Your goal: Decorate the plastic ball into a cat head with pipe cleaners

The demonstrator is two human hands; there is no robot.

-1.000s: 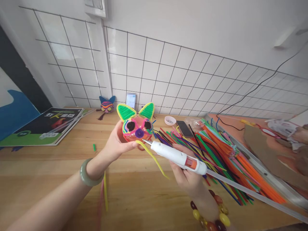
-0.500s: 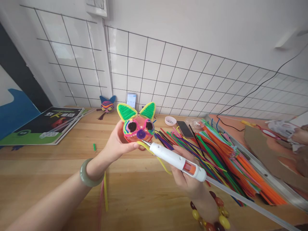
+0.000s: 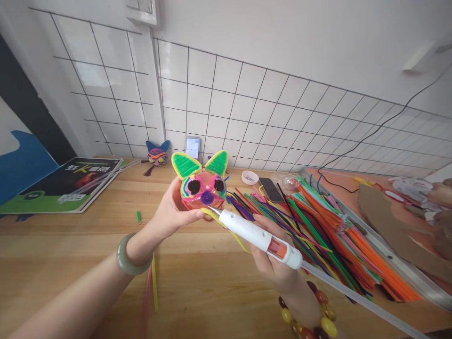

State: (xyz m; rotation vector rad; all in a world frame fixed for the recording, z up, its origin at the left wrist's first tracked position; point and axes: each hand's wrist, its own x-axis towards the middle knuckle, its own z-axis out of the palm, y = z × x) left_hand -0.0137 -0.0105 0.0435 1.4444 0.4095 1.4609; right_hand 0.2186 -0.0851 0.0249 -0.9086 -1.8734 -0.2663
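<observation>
My left hand (image 3: 176,207) is closed around a clear plastic ball animal head (image 3: 197,200) with green ears edged in yellow, dark eyes and a purple nose. A yellow pipe cleaner (image 3: 240,241) runs along the underside of the head, by my left thumb, and trails to the right behind the glue gun. My right hand (image 3: 271,259) grips a white hot glue gun (image 3: 247,230), partly hidden behind it. Its metal tip meets the yellow pipe cleaner just below the nose. From the gun's back end a long translucent glue stick (image 3: 353,287) sticks out.
Many coloured pipe cleaners (image 3: 318,226) lie to the right, beside a phone (image 3: 271,189) and a pink bowl (image 3: 250,177). A finished animal head (image 3: 157,154) and a small display (image 3: 192,147) stand by the wall. Left is a book (image 3: 81,181). Another person's hand (image 3: 441,194) shows far right.
My hands, the animal head and the glue gun stay nearly in place. At the far right, the other person's hand has shifted slightly left.
</observation>
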